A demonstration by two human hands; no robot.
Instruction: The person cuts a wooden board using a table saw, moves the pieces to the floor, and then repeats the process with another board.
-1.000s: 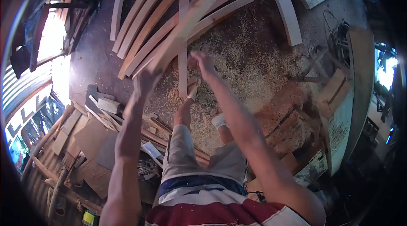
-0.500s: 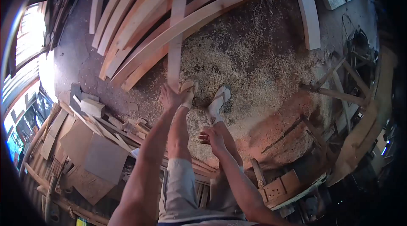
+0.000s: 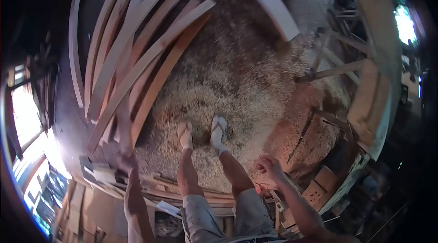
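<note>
My left hand (image 3: 127,161), blurred, is closed round the near end of a pale plank (image 3: 123,126) at the left. That plank lies among several long curved wooden pieces (image 3: 121,53), with others partly across it. My right hand (image 3: 270,166) hangs above the shavings to the right of my legs, its fingers loosely bent and holding nothing.
Wood shavings (image 3: 246,88) cover the floor round my feet. One thick board (image 3: 271,3) lies at the upper right. A wooden frame (image 3: 340,72) stands on the right. Offcuts (image 3: 104,173) and stacked boards are at the lower left.
The view has shifted. My left hand and the plank have swung left, away from my feet, and the plank now lies among the other pieces. My right hand is farther out to the right.
</note>
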